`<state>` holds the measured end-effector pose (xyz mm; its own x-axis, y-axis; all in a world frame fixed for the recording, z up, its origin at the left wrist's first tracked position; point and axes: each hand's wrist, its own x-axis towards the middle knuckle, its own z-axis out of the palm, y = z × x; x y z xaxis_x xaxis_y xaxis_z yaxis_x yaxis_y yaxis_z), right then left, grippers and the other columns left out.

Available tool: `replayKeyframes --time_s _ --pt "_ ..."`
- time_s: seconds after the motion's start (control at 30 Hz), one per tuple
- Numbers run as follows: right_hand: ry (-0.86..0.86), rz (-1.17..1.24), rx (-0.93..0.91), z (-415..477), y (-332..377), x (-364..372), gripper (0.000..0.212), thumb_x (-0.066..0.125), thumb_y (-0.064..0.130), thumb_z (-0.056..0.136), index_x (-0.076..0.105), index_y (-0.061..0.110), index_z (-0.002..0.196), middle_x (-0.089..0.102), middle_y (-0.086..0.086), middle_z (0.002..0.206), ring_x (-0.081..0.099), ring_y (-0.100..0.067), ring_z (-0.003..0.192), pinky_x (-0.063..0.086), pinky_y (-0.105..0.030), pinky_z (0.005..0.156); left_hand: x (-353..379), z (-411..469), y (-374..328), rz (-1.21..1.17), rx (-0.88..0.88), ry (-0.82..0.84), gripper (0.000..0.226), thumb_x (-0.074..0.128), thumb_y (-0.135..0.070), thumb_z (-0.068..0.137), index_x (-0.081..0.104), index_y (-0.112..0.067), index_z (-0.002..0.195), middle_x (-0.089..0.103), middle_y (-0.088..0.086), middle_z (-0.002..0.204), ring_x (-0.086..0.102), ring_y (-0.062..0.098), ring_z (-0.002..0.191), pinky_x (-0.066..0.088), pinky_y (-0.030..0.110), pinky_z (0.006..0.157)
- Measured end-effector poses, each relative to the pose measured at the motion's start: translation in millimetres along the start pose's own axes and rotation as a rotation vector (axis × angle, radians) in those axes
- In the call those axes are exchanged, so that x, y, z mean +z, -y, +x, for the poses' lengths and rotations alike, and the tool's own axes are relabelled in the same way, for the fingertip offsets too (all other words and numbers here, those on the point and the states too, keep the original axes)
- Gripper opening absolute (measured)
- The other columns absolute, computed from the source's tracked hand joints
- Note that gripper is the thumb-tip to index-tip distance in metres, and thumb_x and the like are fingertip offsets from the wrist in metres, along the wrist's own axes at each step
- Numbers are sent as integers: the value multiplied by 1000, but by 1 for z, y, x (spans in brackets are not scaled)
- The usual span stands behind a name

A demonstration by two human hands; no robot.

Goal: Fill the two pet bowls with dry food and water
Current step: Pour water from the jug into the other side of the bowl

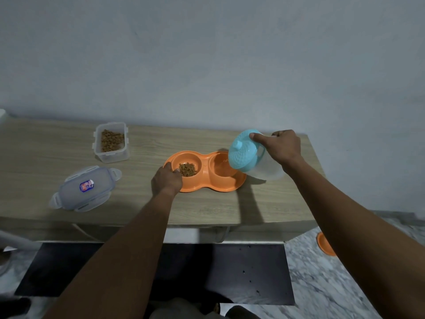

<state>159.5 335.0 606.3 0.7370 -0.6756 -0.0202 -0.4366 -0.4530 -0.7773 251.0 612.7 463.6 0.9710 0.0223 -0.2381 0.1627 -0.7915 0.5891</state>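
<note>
At centre frame, the left grip (166, 180) clasps the double bowl (230, 189)'s left rim. The right grip (285, 146) grasps a tilted jug (243, 150) over its right cup, near the worktop (207, 210)'s right edge.

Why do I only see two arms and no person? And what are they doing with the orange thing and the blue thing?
The camera sits on the person's head and looks down, so you see only their arms and hands. There is just this one picture. On the wooden table stands an orange double bowl. Its left cup holds dry food. The left hand grips the bowl's rim. The right hand holds a clear jug with a blue top, tipped over the right cup; I cannot tell whether water is flowing. Further left are an open box of food and the box lid.
</note>
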Motion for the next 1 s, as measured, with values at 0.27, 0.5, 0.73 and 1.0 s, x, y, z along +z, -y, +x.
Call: replayKeyframes --time_s 0.27,0.5,0.73,1.0 --pt "-6 -37 -25 0 0 -1 61 85 61 62 43 19 50 42 6 52 41 -14 54 36 -39 65 0 -2 -3 -2 -3 -5 48 43 -34 101 45 -13 144 54 20 137 50 41 127 41 47 106" --pt "-10 -45 -34 0 -1 -4 62 85 61 62 41 18 50 40 6 51 41 -15 54 35 -40 66 1 -1 -1 0 6 -7 47 43 -34 101 46 -12 142 55 20 134 51 41 125 42 47 105" --pt "-13 -32 -8 -2 -6 -2 60 83 64 59 50 15 55 44 4 54 44 -16 56 37 -41 65 1 -1 -2 -10 -2 -9 48 43 -34 101 45 -12 143 53 20 137 50 41 127 41 47 106" --pt "-33 -41 20 -3 -10 -4 59 83 66 59 52 15 58 48 6 56 47 -16 59 37 -39 66 4 3 0 21 -2 -16 47 43 -36 101 47 -14 142 55 19 134 52 41 124 43 46 104"
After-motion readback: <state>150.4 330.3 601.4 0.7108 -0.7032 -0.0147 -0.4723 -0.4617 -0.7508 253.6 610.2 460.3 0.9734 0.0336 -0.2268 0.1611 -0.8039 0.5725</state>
